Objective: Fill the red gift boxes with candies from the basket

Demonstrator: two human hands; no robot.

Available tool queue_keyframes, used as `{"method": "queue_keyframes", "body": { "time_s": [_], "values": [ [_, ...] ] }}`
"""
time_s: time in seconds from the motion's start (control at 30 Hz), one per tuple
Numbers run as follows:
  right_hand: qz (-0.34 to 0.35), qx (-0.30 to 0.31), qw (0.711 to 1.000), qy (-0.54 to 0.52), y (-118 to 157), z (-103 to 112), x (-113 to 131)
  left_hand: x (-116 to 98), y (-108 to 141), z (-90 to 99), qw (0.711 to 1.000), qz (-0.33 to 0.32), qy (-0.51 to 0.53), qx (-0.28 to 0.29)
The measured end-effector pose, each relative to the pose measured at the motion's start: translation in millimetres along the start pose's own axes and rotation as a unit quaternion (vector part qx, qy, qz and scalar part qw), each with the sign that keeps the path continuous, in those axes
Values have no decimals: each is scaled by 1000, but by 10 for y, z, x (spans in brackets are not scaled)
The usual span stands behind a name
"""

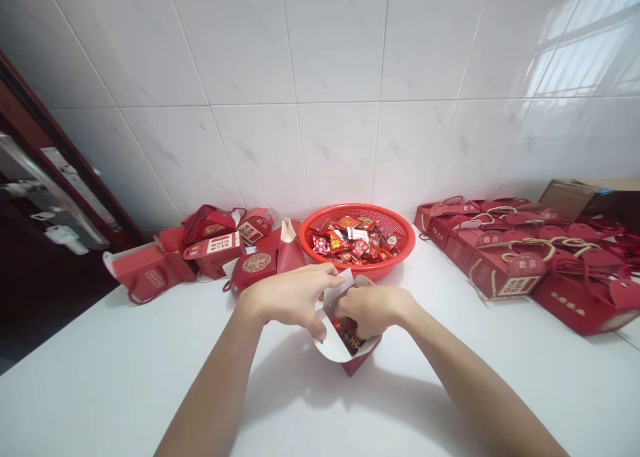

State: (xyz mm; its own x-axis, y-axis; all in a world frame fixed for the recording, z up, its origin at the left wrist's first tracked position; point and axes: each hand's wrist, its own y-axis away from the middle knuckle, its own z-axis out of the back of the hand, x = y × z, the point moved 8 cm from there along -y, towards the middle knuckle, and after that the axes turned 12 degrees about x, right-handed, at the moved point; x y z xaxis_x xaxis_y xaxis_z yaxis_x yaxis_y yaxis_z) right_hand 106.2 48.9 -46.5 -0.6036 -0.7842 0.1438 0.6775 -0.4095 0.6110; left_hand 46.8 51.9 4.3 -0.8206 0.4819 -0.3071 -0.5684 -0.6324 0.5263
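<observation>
An opened red gift box [361, 361] stands on the white table in front of me, its white-lined flaps folded outward. My left hand [295, 297] grips the box by its left side, thumb and fingers around the flap edge. Red wrapped candies [353, 340] with gold print show inside. My right hand [367, 310] reaches into the box with curled fingers; its fingertips are hidden, and I cannot see what they hold. Just behind the box sits a red plastic basket [395, 265] holding many wrapped candies [355, 237].
Several red gift boxes [215, 252] lie loosely at the left. On the right, rows of closed red boxes [505, 270] with rope handles stand by the wall. A cardboard box [570, 197] is at the far right. A tiled wall [335, 144] bounds the table [125, 377].
</observation>
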Motion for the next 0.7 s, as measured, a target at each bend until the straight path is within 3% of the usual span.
{"method": "queue_keyframes", "body": {
  "time_s": [0.37,0.5,0.7],
  "values": [
    [17,44,999,2,-112,-95,15,6,-5,-2,1000,-19,1,-2],
    [14,-11,998,-57,53,28,-63,33,-23,-1,1000,-29,4,-11],
    [98,-118,976,-155,648,272,-121,84,-39,8,999,-17,23,-14]
  ]
}}
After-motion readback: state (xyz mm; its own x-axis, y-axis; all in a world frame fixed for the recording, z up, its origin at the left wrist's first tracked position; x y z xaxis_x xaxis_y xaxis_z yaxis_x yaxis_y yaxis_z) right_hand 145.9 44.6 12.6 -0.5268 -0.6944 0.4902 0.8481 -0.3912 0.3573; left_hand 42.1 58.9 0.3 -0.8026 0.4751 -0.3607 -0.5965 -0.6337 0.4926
